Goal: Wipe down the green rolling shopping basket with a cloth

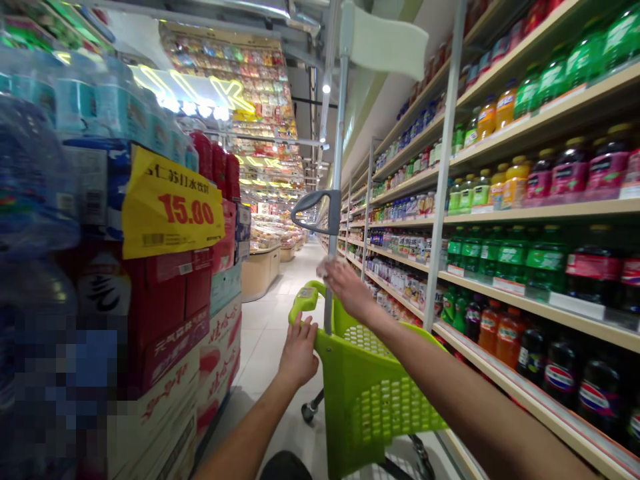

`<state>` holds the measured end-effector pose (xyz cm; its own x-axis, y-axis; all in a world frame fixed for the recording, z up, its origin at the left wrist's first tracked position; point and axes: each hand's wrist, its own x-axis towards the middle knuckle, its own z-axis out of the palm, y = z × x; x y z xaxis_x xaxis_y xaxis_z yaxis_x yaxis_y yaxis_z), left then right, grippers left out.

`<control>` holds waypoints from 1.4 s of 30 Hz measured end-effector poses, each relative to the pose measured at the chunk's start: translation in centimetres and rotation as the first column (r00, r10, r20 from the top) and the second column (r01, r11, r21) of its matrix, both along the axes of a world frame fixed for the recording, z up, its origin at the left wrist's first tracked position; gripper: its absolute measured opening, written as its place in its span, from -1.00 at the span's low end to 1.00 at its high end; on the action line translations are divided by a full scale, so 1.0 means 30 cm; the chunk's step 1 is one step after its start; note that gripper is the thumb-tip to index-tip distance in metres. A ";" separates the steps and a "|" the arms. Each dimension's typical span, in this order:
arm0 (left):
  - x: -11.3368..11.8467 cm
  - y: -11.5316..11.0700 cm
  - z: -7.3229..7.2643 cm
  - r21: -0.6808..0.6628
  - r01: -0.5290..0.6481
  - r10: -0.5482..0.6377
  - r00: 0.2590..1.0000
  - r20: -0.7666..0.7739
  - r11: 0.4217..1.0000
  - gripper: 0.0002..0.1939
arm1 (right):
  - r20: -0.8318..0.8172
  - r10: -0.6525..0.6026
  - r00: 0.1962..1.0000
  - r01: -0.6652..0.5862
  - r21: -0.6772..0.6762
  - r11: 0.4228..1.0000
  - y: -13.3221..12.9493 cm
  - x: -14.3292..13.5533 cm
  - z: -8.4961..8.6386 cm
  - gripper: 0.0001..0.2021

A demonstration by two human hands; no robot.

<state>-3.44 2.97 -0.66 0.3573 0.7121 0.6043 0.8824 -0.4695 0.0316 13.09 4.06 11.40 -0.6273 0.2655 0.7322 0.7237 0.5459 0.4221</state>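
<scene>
A lime-green plastic shopping cart [390,400] stands in front of me, with perforated sides and dark wheels. My left hand [299,353] rests on its near left corner, fingers bent over the rim below the handle end. Upright at the cart's left side is a forearm crutch [338,147], with a grey shaft, a dark grey hand grip and a pale arm cuff at the top. My right hand [350,290] reaches across the cart to the crutch shaft, below the grip. Its fingertips overlap the shaft but are blurred, so their hold is unclear.
Shelves [540,273] of bottled drinks line the right side, close to the cart. At left, stacked drink cartons [175,313] carry a yellow price sign [173,203]. A tiled aisle [267,333] runs ahead past low display counters [260,270].
</scene>
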 end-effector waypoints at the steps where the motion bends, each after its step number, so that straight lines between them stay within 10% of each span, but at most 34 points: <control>1: -0.003 0.003 -0.005 0.007 0.011 -0.011 1.000 0.000 1.000 -0.31 | 0.069 0.000 0.998 0.002 -0.028 1.000 -0.004 0.011 -0.075 -0.51; 4: -0.010 0.014 -0.020 0.027 0.053 -0.053 0.999 -0.001 0.998 -0.28 | 0.164 0.052 0.985 -0.043 -0.055 0.998 -0.002 0.026 -0.197 -0.55; 10: -0.014 0.012 -0.013 0.033 0.060 -0.059 0.998 -0.016 0.998 -0.28 | -0.191 -0.042 0.981 0.048 0.026 0.999 0.041 -0.006 0.037 -0.59; 12: -0.019 0.008 -0.009 0.027 0.066 -0.065 0.998 -0.027 0.997 -0.28 | -0.153 -0.031 0.988 0.031 -0.002 1.000 0.030 0.007 0.016 -0.59; 22: -0.033 0.000 -0.027 0.049 0.084 -0.082 0.995 -0.054 0.995 -0.26 | -0.124 -0.097 0.988 0.075 -0.171 0.982 -0.122 0.064 -0.892 -0.58; 25: -0.030 0.002 -0.032 0.058 0.084 -0.081 0.995 -0.060 0.995 -0.26 | -0.112 -0.076 0.991 0.049 -0.232 0.971 -0.159 0.052 -1.036 -0.61; 33: -0.025 -0.001 -0.026 0.098 0.068 -0.062 0.996 -0.071 0.993 -0.31 | -0.252 -0.103 0.962 0.056 -0.189 0.980 -0.105 -0.009 -0.754 -0.63; 39: -0.030 -0.014 -0.055 0.136 0.025 -0.009 0.993 -0.118 0.990 -0.31 | -0.122 -0.114 0.986 0.088 -0.202 0.975 -0.159 0.023 -0.963 -0.67; 42: -0.012 -0.025 -0.079 0.172 0.029 -0.008 0.993 -0.121 0.985 -0.33 | -0.220 -0.130 0.967 0.094 -0.166 0.982 -0.154 0.039 -0.879 -0.61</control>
<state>-3.80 2.20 -3.04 0.4460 0.5930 0.6704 0.8662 -0.4746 -0.1565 14.27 -0.55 -14.97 -0.4077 0.4445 0.7976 0.8512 0.5013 0.1557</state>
